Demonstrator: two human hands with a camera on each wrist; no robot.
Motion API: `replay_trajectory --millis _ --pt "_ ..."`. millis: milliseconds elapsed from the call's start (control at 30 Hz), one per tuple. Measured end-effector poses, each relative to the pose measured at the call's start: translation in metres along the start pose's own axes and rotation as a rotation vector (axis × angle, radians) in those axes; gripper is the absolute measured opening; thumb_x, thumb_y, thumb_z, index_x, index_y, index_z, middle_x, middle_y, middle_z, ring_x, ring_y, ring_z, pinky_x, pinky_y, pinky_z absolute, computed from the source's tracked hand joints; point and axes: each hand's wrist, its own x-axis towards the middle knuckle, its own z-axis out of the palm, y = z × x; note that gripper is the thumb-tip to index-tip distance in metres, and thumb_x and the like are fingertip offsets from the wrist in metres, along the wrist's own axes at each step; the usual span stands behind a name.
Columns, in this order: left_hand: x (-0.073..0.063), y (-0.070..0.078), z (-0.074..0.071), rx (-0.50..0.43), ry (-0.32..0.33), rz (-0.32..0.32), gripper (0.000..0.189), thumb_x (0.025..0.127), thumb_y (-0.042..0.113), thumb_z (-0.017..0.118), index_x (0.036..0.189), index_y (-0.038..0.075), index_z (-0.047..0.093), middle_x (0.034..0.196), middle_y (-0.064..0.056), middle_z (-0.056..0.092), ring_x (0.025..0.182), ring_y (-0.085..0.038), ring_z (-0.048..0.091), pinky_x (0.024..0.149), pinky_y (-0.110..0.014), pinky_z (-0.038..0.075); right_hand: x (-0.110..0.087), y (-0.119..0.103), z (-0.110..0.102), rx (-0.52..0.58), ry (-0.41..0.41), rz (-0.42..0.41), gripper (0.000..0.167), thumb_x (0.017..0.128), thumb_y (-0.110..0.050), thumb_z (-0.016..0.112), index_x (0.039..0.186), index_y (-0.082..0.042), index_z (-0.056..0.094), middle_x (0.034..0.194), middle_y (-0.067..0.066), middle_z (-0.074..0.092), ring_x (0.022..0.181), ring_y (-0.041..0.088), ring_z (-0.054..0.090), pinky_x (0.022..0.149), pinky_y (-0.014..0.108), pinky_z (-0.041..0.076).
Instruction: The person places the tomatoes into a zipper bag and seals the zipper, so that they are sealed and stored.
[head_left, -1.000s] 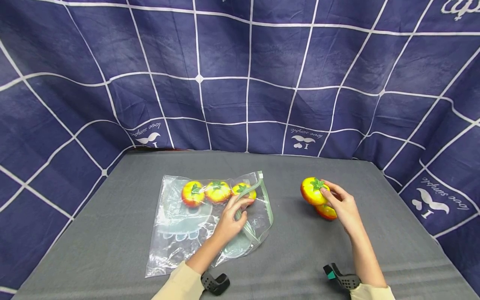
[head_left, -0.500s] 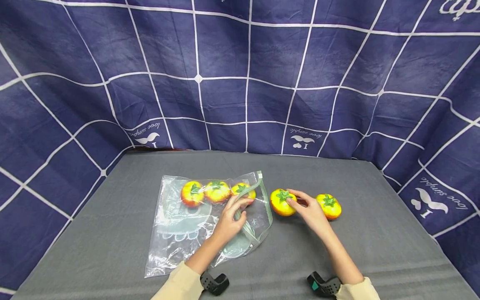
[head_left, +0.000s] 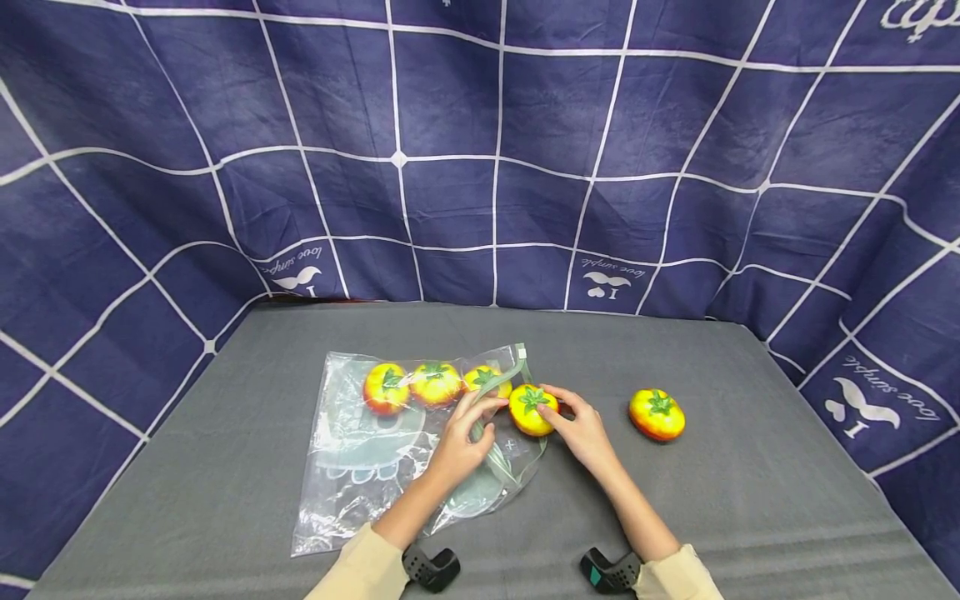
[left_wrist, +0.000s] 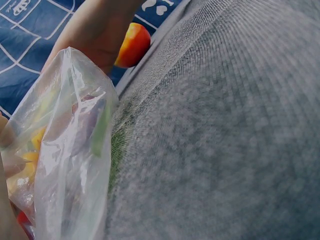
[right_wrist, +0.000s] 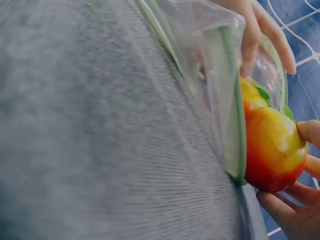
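A clear zip bag (head_left: 360, 492) with a green zip edge lies flat, its mouth facing right. Three yellow-red persimmons (head_left: 435, 383) show through the plastic in a row along its far side. My left hand (head_left: 461, 437) grips the bag's mouth edge and keeps it raised. Right at that opening, my right hand (head_left: 581, 425) holds another persimmon (head_left: 533, 409) between thumb and fingers, leafy top up. In the right wrist view this persimmon (right_wrist: 275, 150) sits at the green edge, overlapping a fruit behind it. A loose persimmon (head_left: 657, 414) rests on the cloth, right of my right hand.
A grey cloth (head_left: 750, 500) covers the table. Behind and at both sides hangs a blue curtain (head_left: 555, 108) with white lines, reaching the table's back edge. Each wrist wears a black strap (head_left: 429, 568).
My right hand has carried its persimmon leftward from beside the loose one to the bag's mouth. The left hand and the bag have stayed in place.
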Motion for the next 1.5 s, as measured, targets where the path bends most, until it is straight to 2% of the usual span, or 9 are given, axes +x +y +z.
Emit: replay_trajectory --millis 100,233,400,567,767,1033,1167,1367,1500 --pt "0.0 0.001 0.0 0.005 0.006 -0.011 0.044 0.073 -0.009 0.058 0.11 0.014 0.063 0.119 -0.008 0.056 0.115 -0.025 0.05 0.1 -0.044 0.038 -0.002 0.002 0.002 0.005 -0.021 0.003 0.044 0.083 -0.034 0.062 0.124 -0.018 0.056 0.124 0.007 0.054 0.11 0.023 0.053 0.094 0.042 0.042" --pt "0.0 0.002 -0.001 -0.008 0.006 -0.022 0.044 0.073 -0.009 0.058 0.11 0.014 0.063 0.119 -0.008 0.056 0.114 -0.025 0.051 0.1 -0.046 0.038 -0.005 0.006 0.001 0.028 -0.065 0.005 0.045 0.083 -0.021 0.06 0.128 -0.018 0.053 0.126 0.007 0.049 0.116 0.024 0.049 0.1 0.044 0.037" --pt "0.0 0.0 0.0 -0.026 0.007 -0.02 0.043 0.074 -0.01 0.058 0.11 0.013 0.063 0.119 -0.01 0.056 0.103 -0.022 0.055 0.096 -0.043 0.04 -0.009 0.007 -0.001 0.078 -0.088 0.004 0.049 0.08 -0.016 0.065 0.128 -0.016 0.052 0.123 0.009 0.05 0.115 0.028 0.051 0.098 0.044 0.04" --pt "0.0 0.0 0.0 -0.017 -0.001 -0.011 0.043 0.073 -0.01 0.058 0.11 0.012 0.063 0.118 -0.01 0.056 0.093 -0.02 0.056 0.092 -0.037 0.043 -0.009 0.009 -0.002 0.112 -0.057 0.024 0.048 0.079 -0.02 0.068 0.125 -0.015 0.055 0.123 0.01 0.053 0.112 0.029 0.054 0.09 0.039 0.047" --pt "0.0 0.001 0.0 -0.018 -0.007 -0.008 0.042 0.074 -0.008 0.056 0.11 0.012 0.062 0.113 -0.008 0.055 0.088 -0.019 0.055 0.089 -0.033 0.044 -0.004 0.008 -0.002 0.103 -0.002 0.039 0.048 0.079 -0.02 0.068 0.124 -0.015 0.055 0.125 0.01 0.052 0.111 0.028 0.056 0.087 0.037 0.049" --pt "0.0 0.001 0.0 0.005 -0.011 -0.012 0.042 0.074 -0.007 0.055 0.109 0.014 0.063 0.11 -0.007 0.055 0.088 -0.014 0.054 0.086 -0.033 0.045 0.003 0.006 0.002 0.071 0.068 0.067 0.047 0.079 -0.024 0.068 0.123 -0.017 0.056 0.123 0.008 0.054 0.109 0.024 0.058 0.074 0.021 0.046" --pt "0.0 0.001 0.0 0.014 -0.013 -0.013 0.041 0.074 -0.007 0.056 0.109 0.012 0.063 0.108 -0.004 0.054 0.088 -0.013 0.053 0.083 -0.03 0.045 0.005 0.006 0.005 0.081 0.07 0.061 0.047 0.078 -0.024 0.069 0.123 -0.017 0.056 0.123 0.008 0.054 0.108 0.023 0.058 0.076 0.021 0.046" --pt "0.0 0.001 0.0 0.019 0.003 0.008 0.043 0.073 -0.008 0.057 0.11 0.012 0.062 0.115 -0.011 0.055 0.089 -0.017 0.055 0.084 -0.031 0.047 0.007 0.005 0.011 0.094 0.069 0.043 0.048 0.078 -0.023 0.07 0.123 -0.014 0.056 0.122 0.01 0.055 0.107 0.025 0.058 0.083 0.027 0.047" --pt "0.001 0.001 0.0 0.002 0.007 -0.001 0.044 0.073 -0.009 0.058 0.111 0.013 0.062 0.119 -0.012 0.055 0.091 -0.022 0.057 0.086 -0.032 0.048 0.008 0.003 0.014 0.108 0.061 0.037 0.048 0.078 -0.021 0.069 0.124 -0.012 0.056 0.124 0.011 0.054 0.108 0.027 0.058 0.08 0.023 0.047"
